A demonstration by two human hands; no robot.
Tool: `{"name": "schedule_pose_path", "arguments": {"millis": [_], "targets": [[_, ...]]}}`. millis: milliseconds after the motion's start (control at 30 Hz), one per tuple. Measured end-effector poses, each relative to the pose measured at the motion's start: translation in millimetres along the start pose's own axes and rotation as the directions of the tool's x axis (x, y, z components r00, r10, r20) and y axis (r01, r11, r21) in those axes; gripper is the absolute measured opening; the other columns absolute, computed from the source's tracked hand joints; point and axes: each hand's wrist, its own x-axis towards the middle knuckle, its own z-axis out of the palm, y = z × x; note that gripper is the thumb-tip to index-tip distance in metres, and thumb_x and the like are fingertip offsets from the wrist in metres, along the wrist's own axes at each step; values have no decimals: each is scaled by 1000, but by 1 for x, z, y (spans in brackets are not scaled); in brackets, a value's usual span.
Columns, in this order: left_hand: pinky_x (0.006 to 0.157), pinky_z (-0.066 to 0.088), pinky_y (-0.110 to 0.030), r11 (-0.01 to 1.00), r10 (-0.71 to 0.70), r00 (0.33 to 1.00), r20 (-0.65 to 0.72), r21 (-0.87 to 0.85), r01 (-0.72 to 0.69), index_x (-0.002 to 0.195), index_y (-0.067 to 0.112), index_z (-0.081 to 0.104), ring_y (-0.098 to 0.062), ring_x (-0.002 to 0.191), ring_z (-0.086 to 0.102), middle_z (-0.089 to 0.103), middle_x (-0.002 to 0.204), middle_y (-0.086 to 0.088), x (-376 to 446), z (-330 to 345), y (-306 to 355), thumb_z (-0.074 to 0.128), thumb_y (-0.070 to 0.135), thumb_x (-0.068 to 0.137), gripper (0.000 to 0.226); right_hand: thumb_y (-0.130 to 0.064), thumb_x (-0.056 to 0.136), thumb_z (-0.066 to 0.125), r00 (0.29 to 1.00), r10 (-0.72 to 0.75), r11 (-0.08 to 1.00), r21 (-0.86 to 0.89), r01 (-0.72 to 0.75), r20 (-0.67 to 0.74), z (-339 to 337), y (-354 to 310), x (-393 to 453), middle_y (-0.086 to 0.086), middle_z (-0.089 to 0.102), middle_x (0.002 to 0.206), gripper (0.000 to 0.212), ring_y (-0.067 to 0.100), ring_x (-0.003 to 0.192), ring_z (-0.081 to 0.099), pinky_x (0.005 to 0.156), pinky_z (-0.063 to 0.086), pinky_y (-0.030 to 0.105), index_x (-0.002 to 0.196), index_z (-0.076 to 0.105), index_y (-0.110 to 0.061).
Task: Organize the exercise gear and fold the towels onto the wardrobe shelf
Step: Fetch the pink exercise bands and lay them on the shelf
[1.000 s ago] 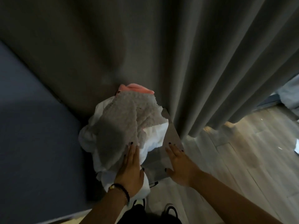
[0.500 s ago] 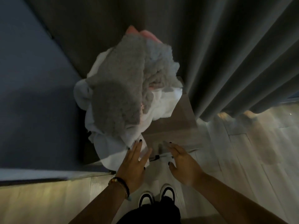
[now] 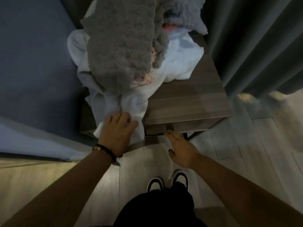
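Note:
A heap of towels lies on a small wooden side table (image 3: 188, 102). A fluffy grey towel (image 3: 119, 46) is on top, a white towel (image 3: 178, 64) under it, and a bit of pink cloth (image 3: 168, 27) shows at the back. The white towel's end hangs over the table's front left corner. My left hand (image 3: 117, 128) grips that hanging end, fingers curled into the cloth. My right hand (image 3: 182, 148) is at the table's front edge with fingers straight, fingertips under the lip, holding nothing.
A bed with a blue-grey sheet (image 3: 32, 71) runs along the left. Dark grey curtains (image 3: 255, 46) hang right of the table. Light wooden floor (image 3: 246, 153) spreads in front and to the right. My shoes (image 3: 167, 182) stand just before the table.
The view has tilted down and come closer to the table. My left hand went from lying flat on the white towel to gripping its hanging end. My right hand slid back to the table's front edge.

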Motion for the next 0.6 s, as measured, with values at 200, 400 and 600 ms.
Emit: {"name": "schedule_pose_path", "arguments": {"millis": [200,400,600], "targets": [[84,48,-52,906,-422,904,-63,-28,421,122,-10,50,-49,98,58,56,113,-34,38,-2,-51,55,15,91,40,-19,95,50,997,59,997,-58,-56,48,7,-6,11,0,0,159,73,26,134,34,103,41,32,153,6,-20],[114,17,-58,923,-235,924,302,-228,309,147,20,30,-32,145,15,19,158,-6,74,20,-37,26,55,85,71,-20,92,55,995,89,993,-85,-86,35,13,-11,8,1,-13,160,78,27,123,47,87,42,25,153,5,-24],[110,5,-65,979,-186,965,184,-50,198,151,34,-10,-30,147,1,8,160,-6,28,10,-2,68,63,70,116,-19,91,57,993,112,990,-87,-109,37,21,-16,3,4,-12,160,81,29,137,34,103,39,32,154,4,-20]]}}
